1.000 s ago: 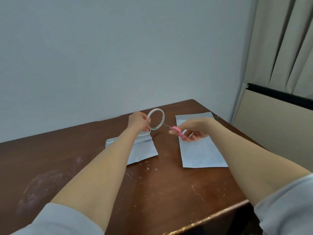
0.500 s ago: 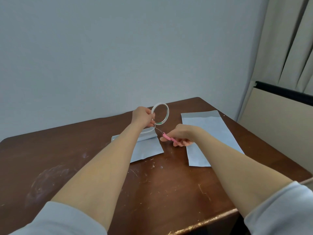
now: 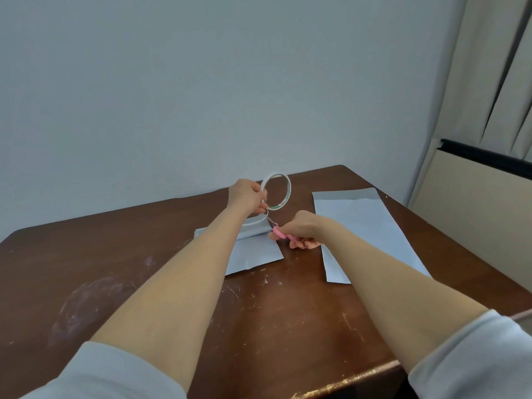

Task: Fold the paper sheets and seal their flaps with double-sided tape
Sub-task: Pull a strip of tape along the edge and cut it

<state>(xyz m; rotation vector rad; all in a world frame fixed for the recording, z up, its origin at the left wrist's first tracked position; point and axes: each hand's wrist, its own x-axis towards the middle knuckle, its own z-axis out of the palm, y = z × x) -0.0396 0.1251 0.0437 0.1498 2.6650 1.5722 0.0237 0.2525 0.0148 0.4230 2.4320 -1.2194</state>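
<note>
— What was hard to see?

— My left forearm covered part of the folded sheet (image 3: 253, 251), and the scissors (image 3: 276, 230) were mostly buried in my right hand (image 3: 302, 230); only the pink handle and thin blades showed.

— And the tape?

— My left hand (image 3: 247, 197) pinched the tape roll (image 3: 276, 192) upright above the folded sheet, a strip running down to it. My right hand was closed around the scissors just beside that strip. The flat sheet (image 3: 362, 226) lay right of it on the counter (image 3: 144, 254).

Folded sheet (image 3: 253, 253) on table (image 3: 288, 326) left of flat sheet (image 3: 365, 226); tape roll (image 3: 277, 191) above folded sheet.
</note>
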